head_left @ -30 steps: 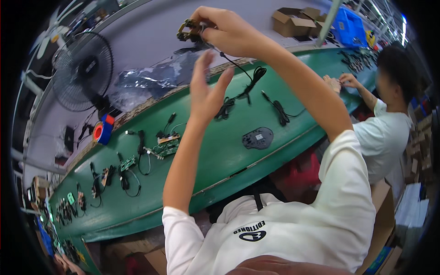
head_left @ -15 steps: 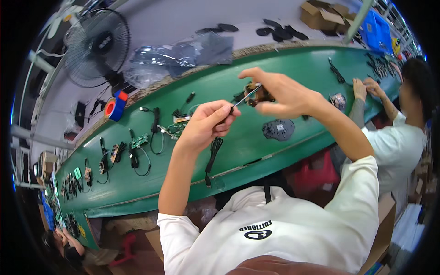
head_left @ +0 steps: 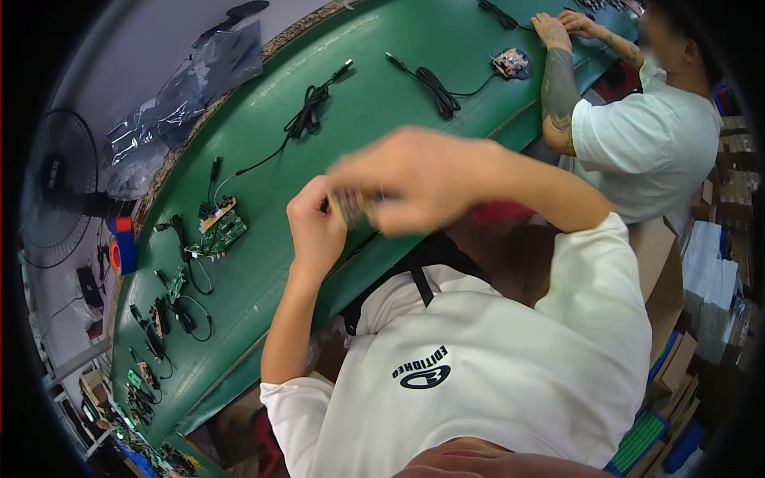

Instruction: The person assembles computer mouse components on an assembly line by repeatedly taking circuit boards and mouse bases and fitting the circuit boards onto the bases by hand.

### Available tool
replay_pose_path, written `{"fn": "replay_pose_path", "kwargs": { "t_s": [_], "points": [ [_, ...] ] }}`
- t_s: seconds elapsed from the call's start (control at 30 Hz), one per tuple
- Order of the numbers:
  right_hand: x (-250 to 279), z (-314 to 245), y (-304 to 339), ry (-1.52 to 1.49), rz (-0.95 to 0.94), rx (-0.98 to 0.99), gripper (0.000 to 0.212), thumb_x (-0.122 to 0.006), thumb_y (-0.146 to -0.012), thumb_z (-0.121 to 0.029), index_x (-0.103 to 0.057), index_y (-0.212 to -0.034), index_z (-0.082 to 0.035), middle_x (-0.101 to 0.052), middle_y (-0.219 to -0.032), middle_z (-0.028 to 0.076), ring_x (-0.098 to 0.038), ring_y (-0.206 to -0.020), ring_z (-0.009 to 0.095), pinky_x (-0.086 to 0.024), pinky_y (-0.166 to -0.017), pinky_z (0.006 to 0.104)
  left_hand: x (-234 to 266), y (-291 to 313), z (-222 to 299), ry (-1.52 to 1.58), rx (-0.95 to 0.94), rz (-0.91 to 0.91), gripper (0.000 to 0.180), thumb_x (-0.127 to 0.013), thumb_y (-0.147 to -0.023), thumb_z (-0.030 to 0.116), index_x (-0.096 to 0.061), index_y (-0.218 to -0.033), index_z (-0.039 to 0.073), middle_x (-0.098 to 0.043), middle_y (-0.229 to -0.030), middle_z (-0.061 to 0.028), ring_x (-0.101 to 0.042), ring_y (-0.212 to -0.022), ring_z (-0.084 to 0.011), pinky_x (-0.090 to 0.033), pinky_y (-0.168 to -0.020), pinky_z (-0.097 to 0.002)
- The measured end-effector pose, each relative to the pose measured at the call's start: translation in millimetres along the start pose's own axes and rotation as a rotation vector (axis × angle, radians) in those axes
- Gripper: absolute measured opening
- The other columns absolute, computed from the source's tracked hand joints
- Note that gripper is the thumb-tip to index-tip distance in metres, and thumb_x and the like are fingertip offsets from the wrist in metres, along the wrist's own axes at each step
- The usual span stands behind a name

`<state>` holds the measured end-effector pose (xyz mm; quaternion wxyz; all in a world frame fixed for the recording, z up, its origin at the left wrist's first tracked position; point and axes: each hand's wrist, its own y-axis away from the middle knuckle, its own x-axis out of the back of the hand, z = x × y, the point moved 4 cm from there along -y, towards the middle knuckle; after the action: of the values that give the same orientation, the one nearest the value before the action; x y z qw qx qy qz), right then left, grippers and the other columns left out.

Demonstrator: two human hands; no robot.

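In front of my chest, my left hand [head_left: 313, 227] is closed, with its fingers curled in and the thumb on top. What it grips is hidden. My right hand [head_left: 426, 179] comes across from the right, smeared by motion, its fingers bent over a small tan circuit board [head_left: 349, 207]. The board lies right between the two hands, and most of it is covered. Beyond the hands on the green table [head_left: 271, 207], a coiled black USB cable [head_left: 307, 115] stretches toward a green circuit board [head_left: 223, 235].
Several boards with cables [head_left: 171, 307] line the table's left side. Another black cable [head_left: 437, 92] runs to a rounded board-and-base piece [head_left: 510, 64]. A co-worker [head_left: 645, 151] sits at right. Clear plastic bags [head_left: 183, 103], a tape roll [head_left: 122, 247] and a fan [head_left: 60, 179] stand left.
The view has swung to the right. My hands have come together; the thin wire earlier stretched between them no longer shows, and the right hand now covers much of the board.
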<state>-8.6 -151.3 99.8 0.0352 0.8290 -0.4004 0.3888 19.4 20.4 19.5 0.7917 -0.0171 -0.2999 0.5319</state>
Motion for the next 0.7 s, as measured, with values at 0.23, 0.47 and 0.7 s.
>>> {"fn": "replay_pose_path", "kwargs": {
  "t_s": [0.23,0.47,0.7],
  "points": [
    [-19.8,132.0,19.6,-0.130,0.404,-0.164,0.040,-0.061,-0.085,-0.015,-0.058,-0.122,-0.001,-0.067,-0.095,0.016,-0.064,-0.088,0.027,-0.051,-0.082,0.0387,-26.1,-10.3,-14.7,-0.148,0.123,-0.046,0.013,-0.072,-0.090,0.005,-0.074,-0.101,-0.001,-0.067,-0.082,-0.0120,-0.061,-0.065,-0.0186,-0.050,-0.064,-0.0319],
    [-21.5,133.9,20.8,-0.163,0.383,-0.211,0.039,-0.064,-0.083,-0.021,-0.060,-0.118,-0.005,-0.068,-0.095,0.015,-0.061,-0.085,0.032,-0.047,-0.081,0.0414,-28.8,-8.8,-14.4,-0.379,-0.096,-0.116,0.014,-0.073,-0.087,0.002,-0.075,-0.101,0.000,-0.068,-0.096,-0.0119,-0.065,-0.078,-0.0266,-0.052,-0.068,-0.0365],
    [-23.3,136.8,23.4,-0.145,0.362,-0.242,0.037,-0.065,-0.083,-0.021,-0.061,-0.117,-0.008,-0.069,-0.096,0.011,-0.060,-0.085,0.031,-0.046,-0.082,0.0401,-43.1,-11.4,11.4,-0.931,-0.315,-0.344,0.024,-0.068,-0.085,0.002,-0.073,-0.108,0.001,-0.061,-0.090,-0.0088,-0.063,-0.081,-0.0240,-0.051,-0.065,-0.0376]
  ]
}}
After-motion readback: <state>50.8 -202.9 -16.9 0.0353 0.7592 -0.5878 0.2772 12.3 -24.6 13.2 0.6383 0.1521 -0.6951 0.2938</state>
